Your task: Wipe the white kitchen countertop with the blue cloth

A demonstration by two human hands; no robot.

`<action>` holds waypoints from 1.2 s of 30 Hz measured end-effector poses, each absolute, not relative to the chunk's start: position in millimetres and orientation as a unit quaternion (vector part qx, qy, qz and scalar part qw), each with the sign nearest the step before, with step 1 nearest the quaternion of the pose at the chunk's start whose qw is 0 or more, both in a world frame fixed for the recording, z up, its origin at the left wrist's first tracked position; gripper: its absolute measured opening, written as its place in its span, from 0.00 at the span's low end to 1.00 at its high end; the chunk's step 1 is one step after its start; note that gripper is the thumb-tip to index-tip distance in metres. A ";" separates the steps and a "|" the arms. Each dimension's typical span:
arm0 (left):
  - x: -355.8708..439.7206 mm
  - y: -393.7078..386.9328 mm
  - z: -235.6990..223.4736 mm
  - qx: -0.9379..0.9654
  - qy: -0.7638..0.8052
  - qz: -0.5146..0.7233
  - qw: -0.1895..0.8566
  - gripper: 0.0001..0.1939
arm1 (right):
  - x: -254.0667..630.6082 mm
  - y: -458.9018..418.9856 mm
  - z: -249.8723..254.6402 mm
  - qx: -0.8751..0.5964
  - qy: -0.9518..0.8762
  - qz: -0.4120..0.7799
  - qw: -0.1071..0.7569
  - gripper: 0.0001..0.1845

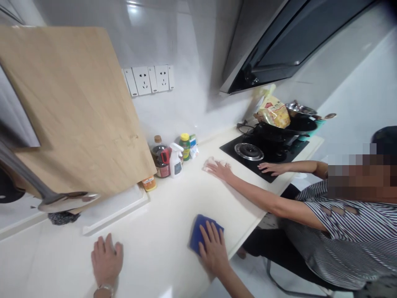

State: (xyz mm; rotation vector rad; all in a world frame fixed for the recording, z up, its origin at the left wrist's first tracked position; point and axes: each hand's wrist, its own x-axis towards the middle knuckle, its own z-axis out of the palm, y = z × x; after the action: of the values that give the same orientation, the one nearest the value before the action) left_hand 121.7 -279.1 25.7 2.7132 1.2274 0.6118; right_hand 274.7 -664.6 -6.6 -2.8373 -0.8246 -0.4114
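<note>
My left hand (107, 260) lies palm down on the white countertop (161, 215), fingers a little apart, holding nothing. A folded blue cloth (196, 234) lies near the counter's front edge. On top of it rests my right hand (214, 250), pressed flat with fingers spread and covering part of the cloth. Across the counter, a co-worker's hand (220, 169) is on a pale, crumpled cloth (208, 162). That person's other hand (273, 168) touches the edge of the black cooktop (274, 159).
Along the wall stand a white spray bottle (176, 161), a dark sauce bottle (161, 159) and a yellow-capped green container (185, 145). A wooden board (71, 103) and a ladle (58, 200) are at left. A wok (302, 124) sits on the cooktop; the co-worker (344, 236) is at right.
</note>
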 end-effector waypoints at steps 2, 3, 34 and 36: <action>121.3 -280.1 25.6 0.892 0.398 0.208 0.047 0.33 | 269.1 -681.6 -7.6 -0.951 -0.262 -0.149 0.073 0.34; 121.3 -280.6 25.9 0.894 0.393 0.212 0.044 0.33 | 267.5 -686.8 -8.1 -0.952 -0.256 -0.153 0.071 0.33; 120.8 -273.5 24.9 0.897 0.407 0.160 0.065 0.31 | 613.8 -550.0 3.6 -0.916 -0.382 -0.068 0.103 0.31; 121.7 -274.2 27.3 0.897 0.409 0.158 0.064 0.31 | 632.4 -548.9 2.5 -0.906 -0.405 -0.058 0.104 0.31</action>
State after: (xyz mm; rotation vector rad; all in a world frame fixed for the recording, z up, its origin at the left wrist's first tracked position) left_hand 121.7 -274.2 27.3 2.7065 1.2337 0.4772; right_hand 632.4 -548.9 2.5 -2.6735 -1.1958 -0.1722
